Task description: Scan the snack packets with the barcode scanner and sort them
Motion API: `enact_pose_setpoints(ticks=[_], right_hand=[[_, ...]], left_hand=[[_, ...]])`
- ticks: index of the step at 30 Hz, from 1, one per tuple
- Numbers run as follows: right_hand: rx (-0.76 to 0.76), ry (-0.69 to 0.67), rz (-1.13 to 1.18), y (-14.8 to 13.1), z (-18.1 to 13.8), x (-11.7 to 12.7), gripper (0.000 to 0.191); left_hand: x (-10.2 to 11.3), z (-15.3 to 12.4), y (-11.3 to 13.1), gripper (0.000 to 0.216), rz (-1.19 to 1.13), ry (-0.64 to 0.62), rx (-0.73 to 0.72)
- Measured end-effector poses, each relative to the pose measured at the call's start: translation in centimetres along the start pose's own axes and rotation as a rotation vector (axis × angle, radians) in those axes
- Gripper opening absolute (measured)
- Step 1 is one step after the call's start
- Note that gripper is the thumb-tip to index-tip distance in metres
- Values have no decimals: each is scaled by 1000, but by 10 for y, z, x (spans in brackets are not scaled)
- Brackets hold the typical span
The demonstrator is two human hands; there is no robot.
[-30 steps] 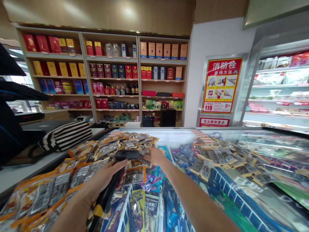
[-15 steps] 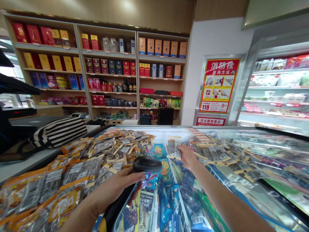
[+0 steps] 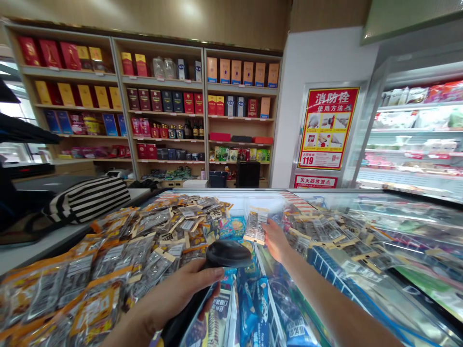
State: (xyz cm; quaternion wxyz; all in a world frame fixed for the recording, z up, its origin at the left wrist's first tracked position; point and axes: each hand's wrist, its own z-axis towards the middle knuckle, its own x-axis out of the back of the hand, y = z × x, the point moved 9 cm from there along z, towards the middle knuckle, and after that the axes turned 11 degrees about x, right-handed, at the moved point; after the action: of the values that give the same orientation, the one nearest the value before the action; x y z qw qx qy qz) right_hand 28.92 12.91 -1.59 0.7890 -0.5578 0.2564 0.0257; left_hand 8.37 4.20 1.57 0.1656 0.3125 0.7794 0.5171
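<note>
My left hand [image 3: 188, 284] is wrapped round the handle of a black barcode scanner [image 3: 228, 254], whose head points away to the right over the freezer. In my right hand [image 3: 277, 241] is a small see-through snack packet [image 3: 256, 225], pinched at its right edge and held up with its printed label side towards me. The scanner's head is a little nearer to me than the packet, and the two are apart. To the left of my left hand lies a heap of similar snack packets [image 3: 108, 265] with orange and cream edges.
Below my hands, the open chest freezer holds blue ice cream packs [image 3: 249, 303] and a white wire divider [image 3: 271, 308]. More packets [image 3: 321, 229] lie on the glass at right. A striped bag [image 3: 92, 197] rests at left. Shelves [image 3: 166, 115] of boxes stand behind.
My right hand has brought the packet slightly left and nearer, tilting it. The scanner in my left hand has shifted a little right and down.
</note>
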Motion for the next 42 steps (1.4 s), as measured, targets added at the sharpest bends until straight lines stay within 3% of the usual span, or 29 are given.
enact_pose_setpoints(ticks=[6,17,23,31,38,42], right_hand=[[38,-4,-3,-2,-1,0,26],[40,14,10,0,1,1,25],[68,5,3,-1,1,2,26],[45,90,-42,-3,-3,6,27],[65,50,20,-2,1,5,24],[40,62,-6,1,0,7,24]], left_hand=[[0,-2,8,29,-40,27,-58],[0,-2,-2,28,-3,16,-5],[-1,-3,1,28,12,45,-19],[1,-5,4,30,-38,14,-23],[0,-9,4,32,-17,65,-16],[-3,-10,6,32,2,35,-24]])
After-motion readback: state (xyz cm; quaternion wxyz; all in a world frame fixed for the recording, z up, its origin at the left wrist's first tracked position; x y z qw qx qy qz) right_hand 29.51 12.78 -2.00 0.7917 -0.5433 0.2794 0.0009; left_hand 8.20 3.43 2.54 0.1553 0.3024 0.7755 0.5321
